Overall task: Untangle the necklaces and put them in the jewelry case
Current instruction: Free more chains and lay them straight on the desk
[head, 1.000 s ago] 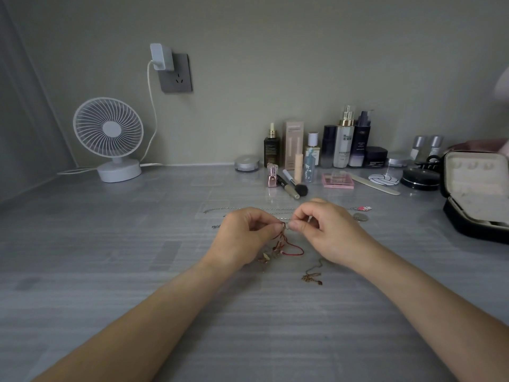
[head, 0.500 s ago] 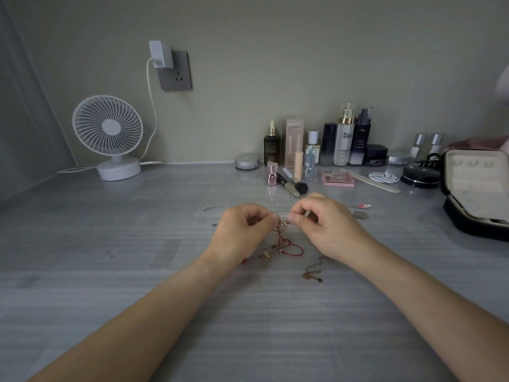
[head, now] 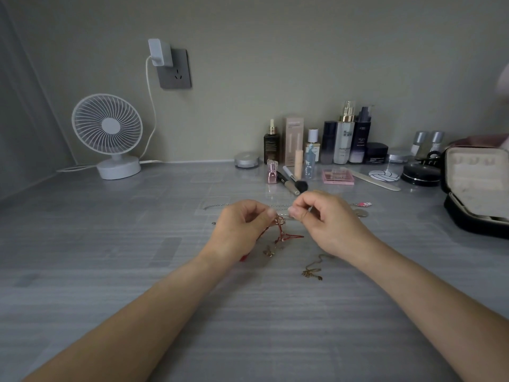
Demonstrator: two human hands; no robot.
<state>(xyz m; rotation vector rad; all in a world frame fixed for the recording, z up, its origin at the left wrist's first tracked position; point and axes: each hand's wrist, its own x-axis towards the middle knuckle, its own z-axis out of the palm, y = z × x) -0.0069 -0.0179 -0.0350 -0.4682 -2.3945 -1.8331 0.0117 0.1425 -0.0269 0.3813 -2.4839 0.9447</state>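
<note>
My left hand [head: 239, 230] and my right hand [head: 330, 224] meet over the middle of the grey table, both pinching a tangle of necklaces [head: 279, 230]. A red cord [head: 292, 236] hangs from the pinch down to the table, with a small gold pendant [head: 269, 251] below it. A thin silver chain [head: 217, 206] lies behind my hands. A separate gold chain [head: 312, 271] rests on the table beside my right wrist. The black jewelry case [head: 473, 188] stands open at the far right, its pale lining showing.
A white desk fan [head: 108, 133] stands at the back left, its cable running to a wall socket [head: 173, 68]. Cosmetic bottles [head: 344, 133], a pink palette [head: 338, 177], brushes and a nail file [head: 374, 180] line the back of the table.
My hands have drawn slightly apart and lifted the tangle a little; the red cord loop has shifted beneath them.
</note>
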